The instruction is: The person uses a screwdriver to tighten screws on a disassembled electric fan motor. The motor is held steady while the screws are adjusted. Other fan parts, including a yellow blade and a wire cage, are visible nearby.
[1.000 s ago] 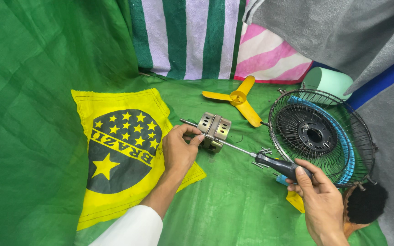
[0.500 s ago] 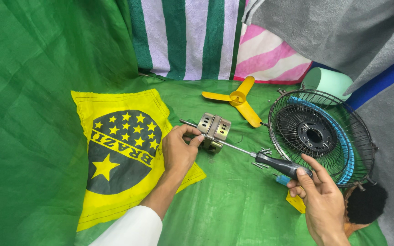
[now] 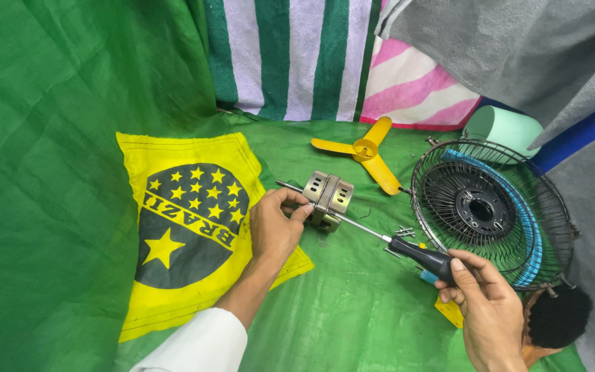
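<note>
**Q:** What did you log for the two hands around the motor?

**A:** I noted the left hand (image 3: pixel 275 231) grasping the small metal motor block (image 3: pixel 328 198), fingertips pinched on its near-left side, apparently to steady it. The block sat on the green woven tarp (image 3: pixel 352 310), its thin shaft poking out toward the left. The right hand (image 3: pixel 487 310) was clenched round the black handle of a screwdriver (image 3: pixel 418 256), right of the motor and nearer me; its long steel shank ran up to the block, seemingly seated at a screw, though I couldn't see the tip.

**Q:** Materials, shapes?

**A:** Motor: dull stamped plates, boxy, slotted. Behind it and to the right lay a yellow plastic three-blade propeller (image 3: pixel 370 153). Farther right of the motor, a round black wire fan guard (image 3: pixel 494 207) with a blue rim lay flat. A few loose screws (image 3: pixel 403 231) lay between the motor and the guard. Left of the motor, a yellow printed cloth (image 3: pixel 187 227) with a dark disc and stars.
</note>
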